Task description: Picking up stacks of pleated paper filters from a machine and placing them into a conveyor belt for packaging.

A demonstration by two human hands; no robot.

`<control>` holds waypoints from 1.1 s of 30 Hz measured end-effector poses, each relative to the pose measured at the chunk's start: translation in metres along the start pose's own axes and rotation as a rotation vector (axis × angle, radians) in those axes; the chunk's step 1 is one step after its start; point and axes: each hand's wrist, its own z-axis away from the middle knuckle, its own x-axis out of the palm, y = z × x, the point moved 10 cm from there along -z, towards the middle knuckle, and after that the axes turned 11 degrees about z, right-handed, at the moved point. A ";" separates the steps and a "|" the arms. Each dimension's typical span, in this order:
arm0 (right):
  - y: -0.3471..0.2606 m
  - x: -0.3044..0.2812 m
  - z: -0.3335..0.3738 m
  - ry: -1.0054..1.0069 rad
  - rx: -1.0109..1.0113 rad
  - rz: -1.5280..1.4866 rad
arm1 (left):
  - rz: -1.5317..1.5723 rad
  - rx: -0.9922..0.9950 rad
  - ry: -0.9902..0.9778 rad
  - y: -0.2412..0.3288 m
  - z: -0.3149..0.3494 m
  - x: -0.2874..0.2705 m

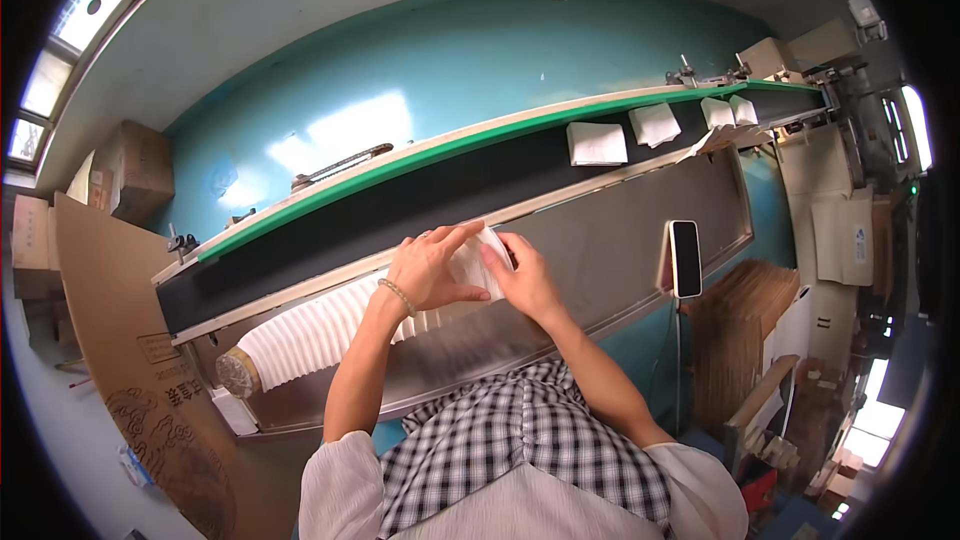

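A long row of white folded paper napkin stacks (pixel 320 332) lies on the grey metal tray (pixel 600 240) in front of me. My left hand (pixel 432 268), with a bead bracelet on the wrist, presses on the right end of the row. My right hand (pixel 523 278) grips that same end from the right side. Both hands close on the last white stack (pixel 478 262) at the edge of the black conveyor belt (pixel 400 205). More white napkin stacks (pixel 597 142) ride on the belt at the upper right.
A phone (pixel 685 258) stands upright on the tray's right part. A large brown cardboard sheet (pixel 120 340) leans at the left, with cardboard boxes (pixel 135 168) behind it. Flat cartons (pixel 735 330) are stacked at the right. A machine (pixel 860 110) sits at the belt's far end.
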 end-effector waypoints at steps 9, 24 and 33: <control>0.068 -0.009 -0.015 -0.092 0.263 -0.411 | 0.095 -0.017 0.017 -0.007 0.004 0.003; 0.035 0.026 0.008 -0.312 0.226 -0.171 | 0.019 -0.022 0.085 -0.017 0.023 -0.009; 0.043 0.032 -0.046 -0.142 0.279 -0.537 | 0.088 -0.081 0.030 -0.030 0.020 -0.004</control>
